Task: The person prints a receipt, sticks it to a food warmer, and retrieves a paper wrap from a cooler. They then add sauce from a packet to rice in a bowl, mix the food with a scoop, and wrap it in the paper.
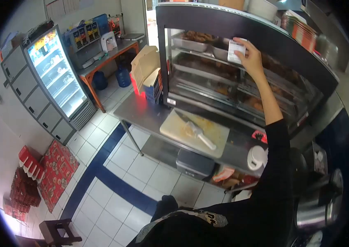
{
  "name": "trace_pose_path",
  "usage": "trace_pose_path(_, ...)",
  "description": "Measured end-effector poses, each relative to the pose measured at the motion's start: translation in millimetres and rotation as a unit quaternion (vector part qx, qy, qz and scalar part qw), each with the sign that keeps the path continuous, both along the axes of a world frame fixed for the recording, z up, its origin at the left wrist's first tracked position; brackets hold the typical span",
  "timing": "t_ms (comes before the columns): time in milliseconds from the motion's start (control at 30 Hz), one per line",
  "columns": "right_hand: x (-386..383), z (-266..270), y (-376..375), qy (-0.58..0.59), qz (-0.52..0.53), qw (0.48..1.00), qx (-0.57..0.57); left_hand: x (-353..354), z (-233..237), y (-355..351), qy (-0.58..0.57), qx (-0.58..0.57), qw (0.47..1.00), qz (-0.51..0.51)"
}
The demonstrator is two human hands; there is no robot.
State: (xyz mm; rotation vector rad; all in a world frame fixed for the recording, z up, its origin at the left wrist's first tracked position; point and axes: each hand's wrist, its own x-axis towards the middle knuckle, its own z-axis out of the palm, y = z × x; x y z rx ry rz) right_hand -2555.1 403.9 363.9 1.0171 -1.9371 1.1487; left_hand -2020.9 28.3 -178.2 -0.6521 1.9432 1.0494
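High at the front of a dark-framed glass food cabinet (220, 108), my right hand (248, 57) holds a small white printed slip (235, 51) between thumb and fingers. The slip is at the glass pane; whether it touches is unclear. Trays of browned food (199, 37) show behind the glass. Below the cabinet, on a metal table (135, 108), lies a pale cutting board (174, 128) with brown residue. A knife with a white handle (208, 142) rests across the board. A round white item (256, 157) sits to its right. My left hand is out of the frame.
Left of the cabinet stand cardboard boxes (145, 66). A lit drinks fridge (57, 74), grey lockers (28, 88) and an orange-legged table (92, 92) are further left. A dark bin (195, 164) is under the metal table. A metal pot (314, 210) stands at lower right.
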Motion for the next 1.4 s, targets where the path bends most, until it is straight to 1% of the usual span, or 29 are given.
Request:
trace_pose_path(67,-54,26,-11,0.075,0.005,0.997,-0.025,-56,-1,13,0.019,0.016,1.000,0.016)
trace_pose_path(100,-78,38,-12,0.133,-0.004,0.991,-0.033,-83,-4,18,0.025,0.019,0.999,0.015)
trace_pose_path(133,-88,53,-11,0.211,-0.099,0.972,0.006,-109,-6,20,0.029,0.023,0.999,0.013)
trace_pose_path(200,-99,70,-10,0.250,-0.129,0.960,0.010,-157,-6,20,0.035,0.028,0.999,0.001)
trace_pose_path(233,-105,75,-12,0.322,-0.156,0.934,0.016,-181,-7,17,0.038,0.029,0.999,-0.005)
trace_pose_path(333,-102,88,-23,0.471,-0.265,0.840,0.044,-248,-6,5,0.040,0.024,0.999,-0.026)
trace_pose_path(400,-101,90,-22,0.502,-0.334,0.796,0.060,-285,-5,-4,0.040,0.017,0.998,-0.036)
trace_pose_path(467,-108,87,-18,0.494,-0.348,0.792,0.088,-314,-3,-11,0.037,0.008,0.998,-0.042)
trace_pose_path(533,-114,84,-11,0.449,-0.312,0.827,0.132,-336,-3,-15,0.031,0.002,0.998,-0.052)
trace_pose_path(567,-111,85,-9,0.455,-0.301,0.826,0.143,-345,-3,-16,0.028,0.001,0.998,-0.055)
trace_pose_path(667,-120,86,-4,0.446,-0.241,0.853,0.121,-361,-2,-17,0.020,-0.002,0.998,-0.064)
trace_pose_path(700,-118,89,-5,0.466,-0.248,0.839,0.131,-363,-4,-19,0.017,-0.003,0.998,-0.063)
trace_pose_path(733,-118,89,-7,0.457,-0.258,0.841,0.128,-363,-7,-19,0.016,-0.002,0.998,-0.064)
trace_pose_path(800,-118,88,-9,0.443,-0.277,0.844,0.120,-362,-12,-18,0.012,-0.002,0.998,-0.066)
trace_pose_path(900,-115,88,-15,0.455,-0.337,0.819,0.094,-357,-12,-14,0.004,0.000,0.998,-0.064)
trace_pose_path(1100,-120,86,-11,0.428,-0.313,0.844,0.083,-337,-23,-14,-0.010,0.001,0.998,-0.054)
trace_pose_path(1200,-122,86,-14,0.464,-0.336,0.816,0.078,-325,-25,-13,-0.015,0.001,0.999,-0.048)
trace_pose_path(1300,-121,85,-12,0.441,-0.341,0.824,0.100,-309,-31,-16,-0.020,0.003,0.999,-0.043)
trace_pose_path(1400,-120,85,-13,0.434,-0.334,0.831,0.097,-294,-41,-17,-0.022,0.003,0.999,-0.045)
